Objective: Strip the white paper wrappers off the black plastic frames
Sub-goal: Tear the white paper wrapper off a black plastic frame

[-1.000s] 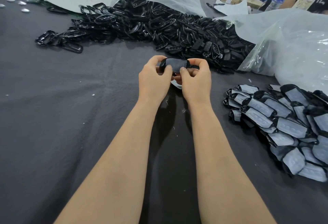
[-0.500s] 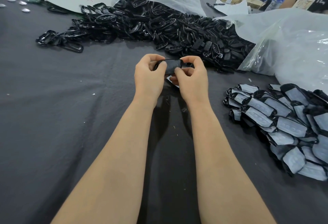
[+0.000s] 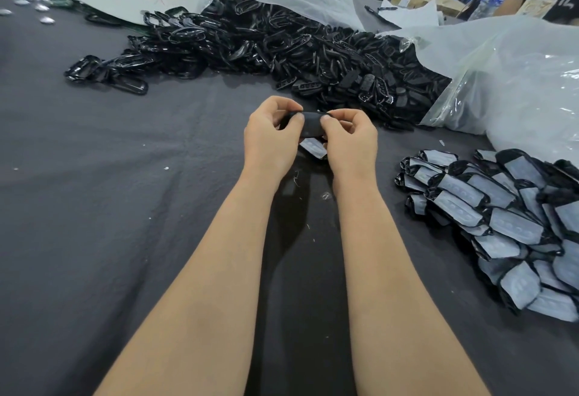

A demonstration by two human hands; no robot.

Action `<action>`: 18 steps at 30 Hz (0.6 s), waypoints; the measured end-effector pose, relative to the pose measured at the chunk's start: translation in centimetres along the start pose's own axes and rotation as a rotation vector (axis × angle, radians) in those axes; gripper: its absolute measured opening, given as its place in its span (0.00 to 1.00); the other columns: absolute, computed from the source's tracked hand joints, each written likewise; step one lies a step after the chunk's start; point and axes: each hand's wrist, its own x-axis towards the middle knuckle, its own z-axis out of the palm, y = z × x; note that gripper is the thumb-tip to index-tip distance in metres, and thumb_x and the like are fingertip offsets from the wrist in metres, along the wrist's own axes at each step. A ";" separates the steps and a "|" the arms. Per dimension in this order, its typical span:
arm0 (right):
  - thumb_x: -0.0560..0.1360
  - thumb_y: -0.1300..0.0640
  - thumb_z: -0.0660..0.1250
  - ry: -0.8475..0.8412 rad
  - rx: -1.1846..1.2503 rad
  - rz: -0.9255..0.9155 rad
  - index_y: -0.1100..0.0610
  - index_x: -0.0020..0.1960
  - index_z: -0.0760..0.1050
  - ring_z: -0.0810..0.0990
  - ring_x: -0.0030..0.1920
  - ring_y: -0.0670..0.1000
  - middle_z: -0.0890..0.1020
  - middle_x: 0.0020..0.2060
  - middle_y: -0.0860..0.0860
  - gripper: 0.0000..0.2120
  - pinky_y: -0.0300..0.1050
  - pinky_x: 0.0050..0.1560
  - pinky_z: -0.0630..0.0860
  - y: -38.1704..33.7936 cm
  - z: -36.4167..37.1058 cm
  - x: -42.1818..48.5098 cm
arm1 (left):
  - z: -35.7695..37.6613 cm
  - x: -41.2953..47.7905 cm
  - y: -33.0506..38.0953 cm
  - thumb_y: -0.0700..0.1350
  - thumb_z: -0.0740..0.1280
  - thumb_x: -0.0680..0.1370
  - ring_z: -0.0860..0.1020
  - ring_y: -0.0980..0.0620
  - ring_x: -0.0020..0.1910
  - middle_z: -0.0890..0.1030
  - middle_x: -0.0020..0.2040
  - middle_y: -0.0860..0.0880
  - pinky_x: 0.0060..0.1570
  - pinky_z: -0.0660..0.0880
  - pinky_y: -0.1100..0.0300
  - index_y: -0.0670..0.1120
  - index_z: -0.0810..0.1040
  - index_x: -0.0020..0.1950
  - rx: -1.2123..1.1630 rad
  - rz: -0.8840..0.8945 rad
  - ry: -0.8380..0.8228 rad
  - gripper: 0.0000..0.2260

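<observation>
- The left hand (image 3: 269, 132) and the right hand (image 3: 351, 138) are each pinching one end of a black frame (image 3: 310, 124), holding it above the bench (image 3: 109, 176).
- A white wrapper (image 3: 313, 146) is showing just below the held frame, between the two hands. Whether it is fully off the frame cannot be told.
- A pile of wrapped frames (image 3: 501, 223) is lying on the bench to the right of the held frame, well apart from it. These are waiting to be stripped.
- A large heap of bare black frames (image 3: 282, 47) is lying beyond the held frame, with a clear bag (image 3: 517, 88) to its right. This heap is probably the finished output.
- The task is judged to be well under way but incomplete: one frame is being stripped, and many wrapped ones are remaining.
</observation>
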 end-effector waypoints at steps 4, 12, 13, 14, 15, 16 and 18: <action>0.74 0.61 0.68 -0.003 0.005 0.012 0.51 0.40 0.75 0.78 0.41 0.48 0.80 0.36 0.48 0.08 0.49 0.51 0.78 -0.1 -0.2 0.1 | 0.0 0.0 -0.1 0.37 0.66 0.77 0.81 0.48 0.49 0.82 0.42 0.50 0.54 0.79 0.49 0.52 0.76 0.42 -0.055 -0.036 0.009 0.10; 0.75 0.60 0.68 -0.136 -0.152 -0.090 0.53 0.52 0.73 0.82 0.43 0.57 0.81 0.38 0.53 0.08 0.59 0.53 0.78 -0.1 -0.2 -0.2 | -0.2 0.2 -0.1 0.37 0.65 0.78 0.80 0.54 0.43 0.81 0.41 0.50 0.49 0.80 0.58 0.48 0.77 0.47 -0.143 -0.098 0.053 0.06; 0.75 0.61 0.68 -0.122 -0.151 -0.092 0.53 0.52 0.72 0.82 0.44 0.58 0.81 0.39 0.54 0.08 0.59 0.53 0.78 -0.1 -0.2 -0.2 | -0.2 0.1 0.0 0.38 0.65 0.78 0.80 0.54 0.44 0.81 0.41 0.50 0.49 0.80 0.58 0.48 0.77 0.49 -0.148 -0.103 0.038 0.05; 0.75 0.61 0.68 -0.104 -0.145 -0.087 0.52 0.52 0.72 0.82 0.44 0.58 0.81 0.39 0.54 0.09 0.59 0.54 0.77 -0.1 -0.2 -0.2 | -0.2 0.1 0.0 0.39 0.66 0.78 0.81 0.54 0.44 0.81 0.42 0.50 0.49 0.80 0.59 0.48 0.77 0.51 -0.144 -0.102 0.017 0.05; 0.75 0.61 0.67 -0.085 -0.134 -0.080 0.52 0.52 0.71 0.82 0.45 0.57 0.81 0.39 0.54 0.09 0.59 0.54 0.77 -0.1 -0.2 -0.2 | -0.1 0.0 0.0 0.39 0.66 0.78 0.82 0.53 0.44 0.82 0.43 0.49 0.49 0.80 0.58 0.48 0.76 0.54 -0.123 -0.098 -0.002 0.06; 0.75 0.61 0.67 -0.067 -0.121 -0.072 0.51 0.51 0.71 0.82 0.45 0.57 0.81 0.40 0.54 0.09 0.59 0.55 0.77 -0.2 -0.3 -0.2 | 0.0 -0.1 -0.1 0.40 0.66 0.78 0.82 0.53 0.44 0.82 0.44 0.48 0.49 0.80 0.58 0.49 0.76 0.56 -0.085 -0.090 -0.016 0.08; 0.75 0.62 0.67 -0.046 -0.100 -0.061 0.51 0.50 0.71 0.82 0.46 0.58 0.81 0.40 0.55 0.09 0.59 0.55 0.76 -0.2 -0.3 -0.1 | 0.1 -0.2 -0.1 0.40 0.66 0.78 0.83 0.53 0.43 0.82 0.44 0.46 0.48 0.80 0.57 0.49 0.74 0.58 -0.009 -0.069 -0.019 0.10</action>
